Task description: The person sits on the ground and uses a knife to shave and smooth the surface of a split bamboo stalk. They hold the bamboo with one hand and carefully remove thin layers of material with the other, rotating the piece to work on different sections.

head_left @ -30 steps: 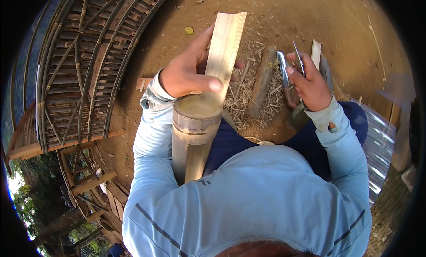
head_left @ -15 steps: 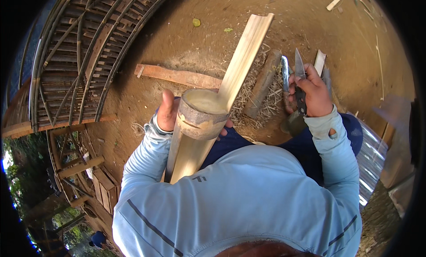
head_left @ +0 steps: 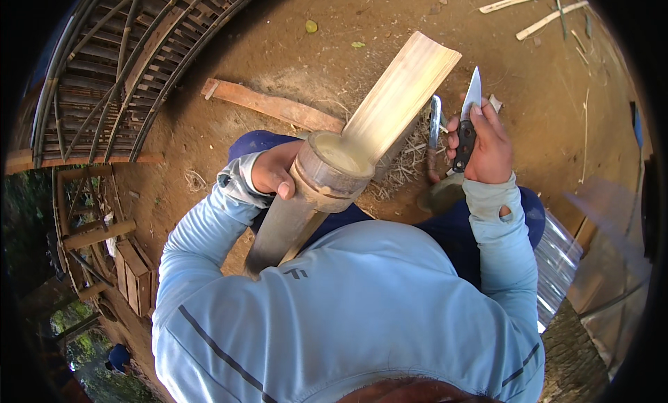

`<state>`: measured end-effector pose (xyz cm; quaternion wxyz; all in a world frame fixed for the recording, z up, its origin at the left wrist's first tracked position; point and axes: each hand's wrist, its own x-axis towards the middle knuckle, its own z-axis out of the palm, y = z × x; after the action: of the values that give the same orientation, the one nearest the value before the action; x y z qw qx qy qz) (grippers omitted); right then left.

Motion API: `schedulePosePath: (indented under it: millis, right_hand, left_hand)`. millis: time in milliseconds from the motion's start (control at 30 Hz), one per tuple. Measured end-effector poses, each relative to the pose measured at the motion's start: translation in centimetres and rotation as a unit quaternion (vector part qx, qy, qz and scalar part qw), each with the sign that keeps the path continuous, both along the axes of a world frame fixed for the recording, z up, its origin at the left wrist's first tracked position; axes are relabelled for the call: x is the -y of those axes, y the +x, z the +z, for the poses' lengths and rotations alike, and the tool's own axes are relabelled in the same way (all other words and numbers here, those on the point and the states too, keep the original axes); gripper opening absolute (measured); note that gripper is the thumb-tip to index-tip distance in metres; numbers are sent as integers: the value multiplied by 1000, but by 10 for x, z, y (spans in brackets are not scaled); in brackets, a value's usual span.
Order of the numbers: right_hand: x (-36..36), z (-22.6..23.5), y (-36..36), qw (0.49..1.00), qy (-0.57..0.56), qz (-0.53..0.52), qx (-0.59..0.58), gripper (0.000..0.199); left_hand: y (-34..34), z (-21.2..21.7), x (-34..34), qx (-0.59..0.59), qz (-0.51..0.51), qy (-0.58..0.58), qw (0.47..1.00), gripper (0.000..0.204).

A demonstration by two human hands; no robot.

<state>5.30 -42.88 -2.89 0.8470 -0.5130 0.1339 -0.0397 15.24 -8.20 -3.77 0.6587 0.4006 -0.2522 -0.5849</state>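
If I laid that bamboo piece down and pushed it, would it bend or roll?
The bamboo piece is probably stiff, since its long strip juts out straight. Its rounded tube might rock, but that wide strip could stop full rolling.

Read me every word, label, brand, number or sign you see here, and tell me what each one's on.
Light blue shirt: one small, dark, angular mark on the chest; I won't copy it out.
Knife in the right hand: no lettering I can make out.
Bamboo tube in the left hand: no writing visible.
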Motion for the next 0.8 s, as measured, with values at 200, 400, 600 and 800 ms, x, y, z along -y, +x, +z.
schedulePosePath:
  millis: [200,400,600,800]
  right_hand:
    - [-1,10,-4,998,-34,-54,18,18]
    - [-23,38,-23,983,-172,-52,44,17]
    - [-26,44,-34,959,-279,9,48,21]
    - [-29,33,-36,935,-352,-23,47,28]
  left_hand:
    - [-24,20,17,-53,14,73,996,122]
    - [-39,25,25,-2,32,52,998,107]
    - [-49,69,41,164,96,87,978,102]
    - [-45,60,47,199,127,74,969,99]
